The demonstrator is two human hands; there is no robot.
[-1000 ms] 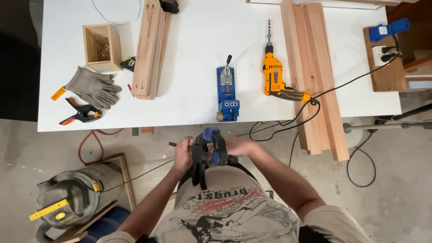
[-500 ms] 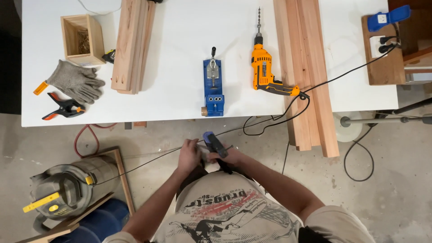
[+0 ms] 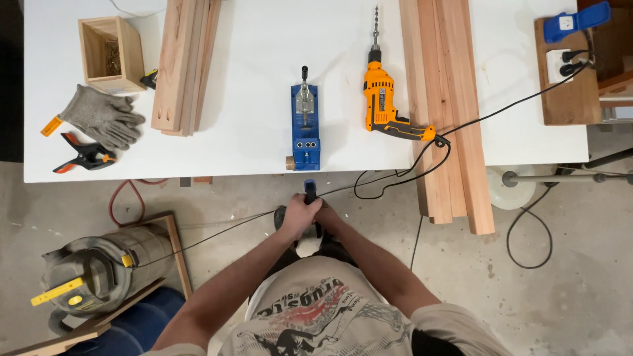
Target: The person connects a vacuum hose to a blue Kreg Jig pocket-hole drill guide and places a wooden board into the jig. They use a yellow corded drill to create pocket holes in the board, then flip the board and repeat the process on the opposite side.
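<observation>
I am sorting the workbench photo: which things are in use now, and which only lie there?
In use:
left hand
right hand
blue-tipped clamp, held by both

Lying about:
orange drill
blue jig
grey gloves
spring clamp
wooden box

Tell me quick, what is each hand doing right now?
Left hand: closed in a grip around the blue-and-black clamp, just below the table edge.
Right hand: also on the clamp, mostly hidden behind the left hand; its grip cannot be told.
</observation>
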